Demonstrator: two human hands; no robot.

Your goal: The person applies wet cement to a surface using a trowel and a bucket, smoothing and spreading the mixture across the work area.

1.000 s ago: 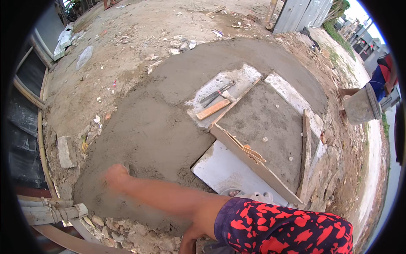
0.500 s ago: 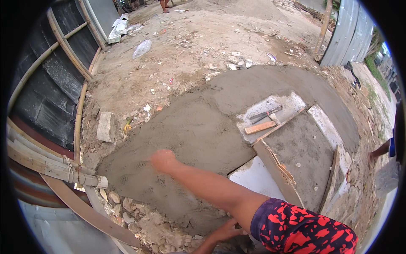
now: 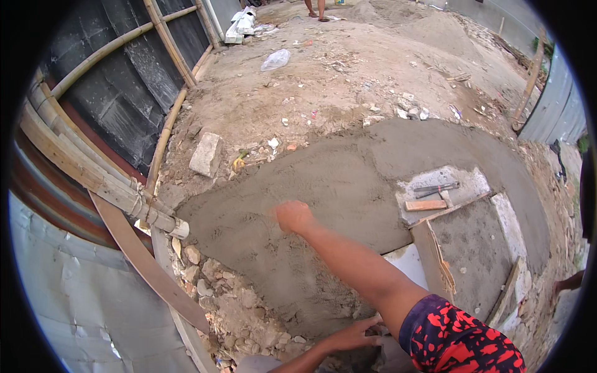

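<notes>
My right hand [image 3: 293, 216], at the end of an arm in a black-and-red sleeve [image 3: 460, 339], is closed in a fist over the wet grey concrete [image 3: 348, 165]. Anything in its grip is hidden and the hand is slightly blurred. Under that arm, my left hand [image 3: 353, 336] is held low by my knees, fingers apart and nothing seen in it. The concrete spreads in a broad patch, smooth toward the far side and rougher at the near left. Within it lies a pale slab [image 3: 476, 178] bearing a long-handled dark tool [image 3: 437, 186] and a wooden-backed float [image 3: 426, 205].
Wooden boards [image 3: 429, 248] edge a grey mortar panel [image 3: 476, 248] on the right. To the left are a bamboo-framed fence [image 3: 165, 40], a bamboo pole end [image 3: 179, 229], a concrete block [image 3: 206, 154] and rubble [image 3: 249, 311]. A person's legs [image 3: 316, 9] show far off.
The whole view has swung, so the scene sits farther right. My right fist stays over the same part of the concrete; more of my left hand shows, its fingers spread.
</notes>
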